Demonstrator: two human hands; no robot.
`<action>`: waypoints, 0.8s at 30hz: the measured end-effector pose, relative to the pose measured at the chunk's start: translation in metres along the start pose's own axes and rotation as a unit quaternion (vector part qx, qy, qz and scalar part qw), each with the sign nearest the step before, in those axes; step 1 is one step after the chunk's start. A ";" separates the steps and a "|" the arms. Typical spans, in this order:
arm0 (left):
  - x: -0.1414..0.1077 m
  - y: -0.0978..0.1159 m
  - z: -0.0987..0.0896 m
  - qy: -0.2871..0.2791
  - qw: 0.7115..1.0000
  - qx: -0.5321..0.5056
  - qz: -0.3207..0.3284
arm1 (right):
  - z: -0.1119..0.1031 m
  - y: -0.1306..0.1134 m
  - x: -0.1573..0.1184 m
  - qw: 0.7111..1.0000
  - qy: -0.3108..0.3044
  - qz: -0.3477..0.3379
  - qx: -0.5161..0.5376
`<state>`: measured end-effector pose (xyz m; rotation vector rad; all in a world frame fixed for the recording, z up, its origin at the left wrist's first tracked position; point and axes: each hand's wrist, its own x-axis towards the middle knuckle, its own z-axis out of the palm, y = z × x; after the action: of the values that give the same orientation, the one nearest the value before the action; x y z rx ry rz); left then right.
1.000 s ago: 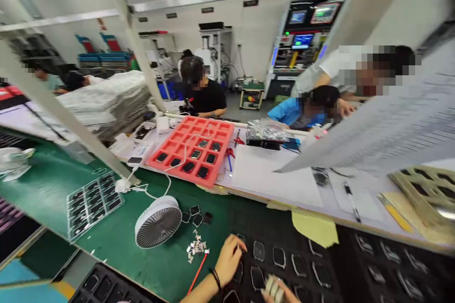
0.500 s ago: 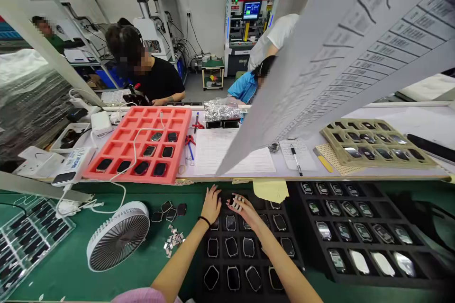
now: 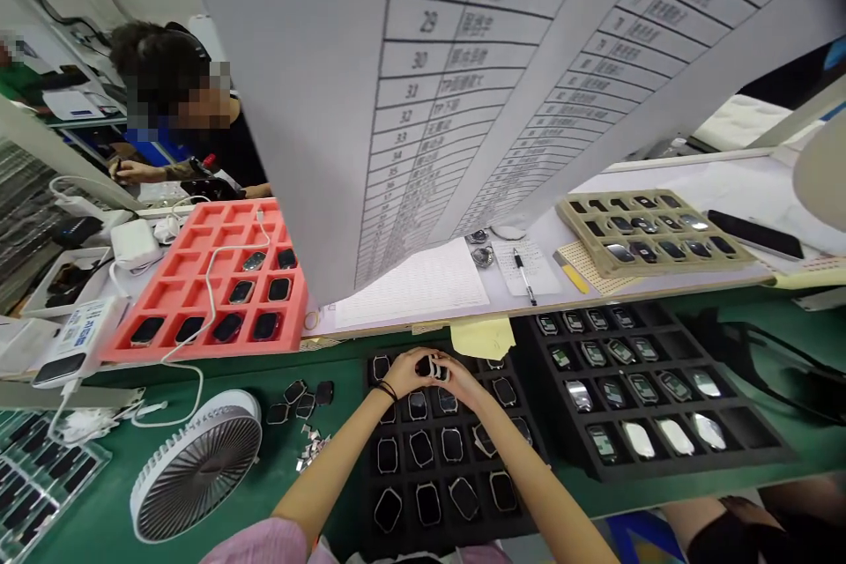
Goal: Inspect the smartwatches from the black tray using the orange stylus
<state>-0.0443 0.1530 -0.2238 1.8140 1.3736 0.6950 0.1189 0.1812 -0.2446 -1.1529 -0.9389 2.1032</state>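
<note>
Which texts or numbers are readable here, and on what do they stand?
"28": hanging sheet
"29": ditto
"30": ditto
"31 TP": ditto
"32 TP": ditto
"33": ditto
"34": ditto
Too small or blurred: the sheet's other print, white box lettering, bench paper.

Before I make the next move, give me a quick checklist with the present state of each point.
1. Right hand on the small item: ok, closed around it.
2. Left hand gripping it too: cannot tell, it is curled close but the contact is hidden.
3. Black tray beneath both hands: ok.
4. Pieces square in their compartments: not ok, a front-row piece sits askew.
5. Fan clear of the left forearm: ok, it stands apart.
6. Yellow paper touching the tray: cannot tell, they overlap in view.
</note>
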 end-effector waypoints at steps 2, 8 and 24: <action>0.008 0.002 0.007 0.004 1.000 0.016 -0.002 | -0.008 -0.001 0.000 0.999 0.031 -0.022 -0.031; 0.029 0.000 0.030 0.006 0.997 0.076 -0.001 | -0.033 -0.005 0.009 0.974 0.110 -0.110 -0.165; -0.044 -0.019 0.022 0.062 0.967 0.245 0.003 | -0.028 0.032 -0.012 0.785 0.166 -0.288 -0.522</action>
<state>-0.0500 0.1089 -0.2514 2.1827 1.7391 0.5041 0.1451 0.1617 -0.2750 -1.3767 -2.0434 0.7538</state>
